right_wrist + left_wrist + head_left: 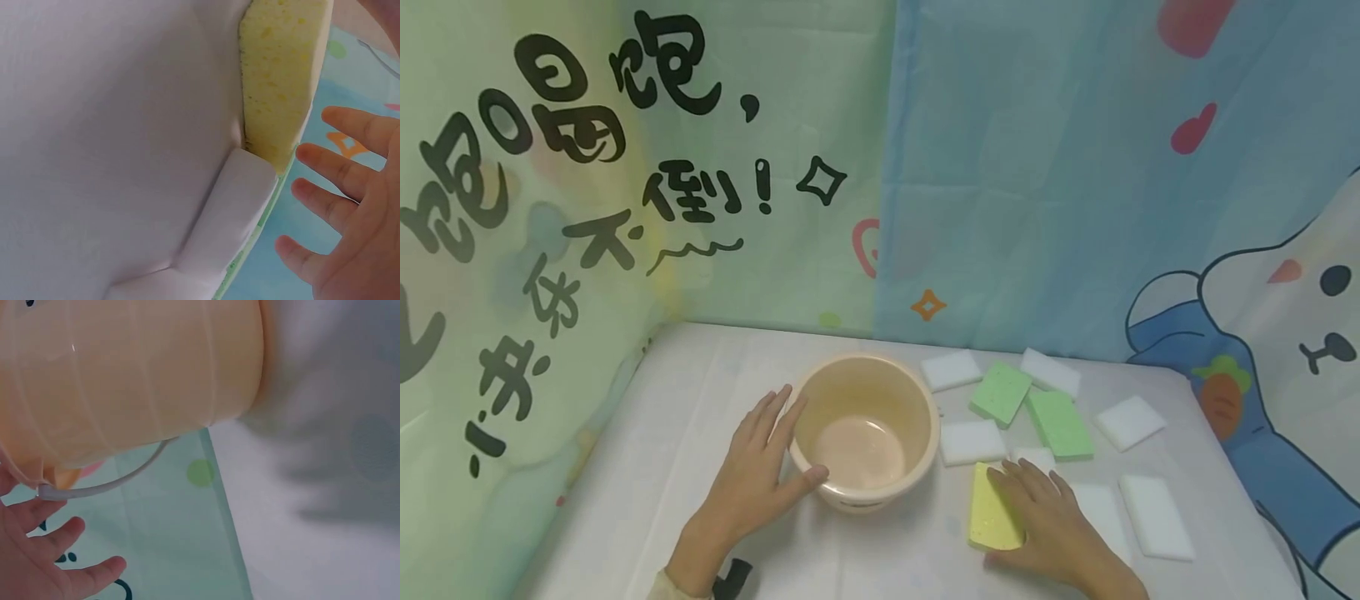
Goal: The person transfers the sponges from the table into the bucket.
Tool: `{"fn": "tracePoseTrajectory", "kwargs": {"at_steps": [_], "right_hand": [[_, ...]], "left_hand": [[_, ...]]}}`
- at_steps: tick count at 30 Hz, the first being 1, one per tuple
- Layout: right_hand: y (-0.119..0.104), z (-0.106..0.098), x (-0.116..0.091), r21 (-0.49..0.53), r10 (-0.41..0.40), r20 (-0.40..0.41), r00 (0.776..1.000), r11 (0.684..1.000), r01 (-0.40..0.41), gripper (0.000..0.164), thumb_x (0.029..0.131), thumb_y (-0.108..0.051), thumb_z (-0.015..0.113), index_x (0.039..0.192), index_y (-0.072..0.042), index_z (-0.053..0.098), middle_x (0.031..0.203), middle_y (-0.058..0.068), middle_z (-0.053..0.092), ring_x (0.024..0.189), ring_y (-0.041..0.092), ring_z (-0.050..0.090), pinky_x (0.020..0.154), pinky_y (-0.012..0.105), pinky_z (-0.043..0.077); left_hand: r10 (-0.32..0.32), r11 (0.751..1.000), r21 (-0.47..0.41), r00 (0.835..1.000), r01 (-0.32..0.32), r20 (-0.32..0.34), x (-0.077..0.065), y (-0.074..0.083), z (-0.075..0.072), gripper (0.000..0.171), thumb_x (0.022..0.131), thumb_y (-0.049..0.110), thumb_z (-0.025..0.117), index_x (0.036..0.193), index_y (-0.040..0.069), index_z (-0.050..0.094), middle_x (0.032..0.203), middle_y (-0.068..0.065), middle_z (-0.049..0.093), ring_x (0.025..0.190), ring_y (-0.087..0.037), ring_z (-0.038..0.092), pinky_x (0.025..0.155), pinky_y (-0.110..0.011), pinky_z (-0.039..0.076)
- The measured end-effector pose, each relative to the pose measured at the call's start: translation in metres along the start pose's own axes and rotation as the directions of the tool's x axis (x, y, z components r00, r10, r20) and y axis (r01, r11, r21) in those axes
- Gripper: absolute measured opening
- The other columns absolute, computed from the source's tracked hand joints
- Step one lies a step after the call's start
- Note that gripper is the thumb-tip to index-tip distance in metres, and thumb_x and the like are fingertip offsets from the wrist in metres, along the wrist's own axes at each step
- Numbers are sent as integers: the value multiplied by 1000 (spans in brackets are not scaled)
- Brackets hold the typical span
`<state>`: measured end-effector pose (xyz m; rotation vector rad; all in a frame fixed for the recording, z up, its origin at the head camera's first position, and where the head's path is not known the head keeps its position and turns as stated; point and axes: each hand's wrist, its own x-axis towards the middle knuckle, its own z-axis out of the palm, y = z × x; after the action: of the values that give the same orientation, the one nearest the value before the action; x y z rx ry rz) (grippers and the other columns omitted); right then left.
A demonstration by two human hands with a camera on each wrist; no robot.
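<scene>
A cream bucket (872,433) stands upright on the white table, nothing visible inside it. My left hand (760,475) is at the bucket's left rim, fingers spread and fairly straight, thumb by the near rim. In the left wrist view, that hand (44,550) is beside the end of the bucket's pale handle (119,481). A thick yellow sponge (988,508) lies right of the bucket. Over its right side is my right hand (1048,517); in the right wrist view, the fingers (337,162) are spread and extended beside the sponge, not curled round it.
Green sponges (1060,425) lie among several white sponge blocks (1156,517) on the table's right side. A dark object (732,579) sits near my left wrist. Printed fabric curtains (1000,208) stand along the table's back and left sides.
</scene>
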<state>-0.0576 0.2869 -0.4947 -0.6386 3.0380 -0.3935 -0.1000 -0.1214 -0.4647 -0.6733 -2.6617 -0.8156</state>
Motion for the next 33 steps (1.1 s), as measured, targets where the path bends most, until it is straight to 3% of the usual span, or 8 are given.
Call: {"fn": "tracePoseTrajectory", "kwargs": {"at_steps": [11,24,33], "right_hand": [[2,3,0,-2,10,12,1000,1000,-10,107,65,-74,77,142,-4,52,142,22,50,134,47,40,102,73,29],[4,6,2,21,20,15,1000,1000,-20,104,65,-68,82,141,-3,53,139,20,53,133,45,40,105,71,26],[1,2,3,4,-22,-47,999,1000,22,105,65,-73,78,138,-2,56,135,18,55,129,40,45,103,70,28]], "left_hand": [[-2,1000,-3,1000,2,-11,-1,-1,2,91,91,65,57,158,9,29,162,-13,26,147,-34,23,114,-58,25],[3,1000,-8,1000,-3,-11,-1,-3,2,95,91,66,57,158,6,26,162,-15,27,147,-35,25,115,-57,24],[12,1000,-16,1000,-12,-19,-1,-4,3,95,93,69,51,159,7,25,162,-15,27,146,-36,26,113,-60,27]]}}
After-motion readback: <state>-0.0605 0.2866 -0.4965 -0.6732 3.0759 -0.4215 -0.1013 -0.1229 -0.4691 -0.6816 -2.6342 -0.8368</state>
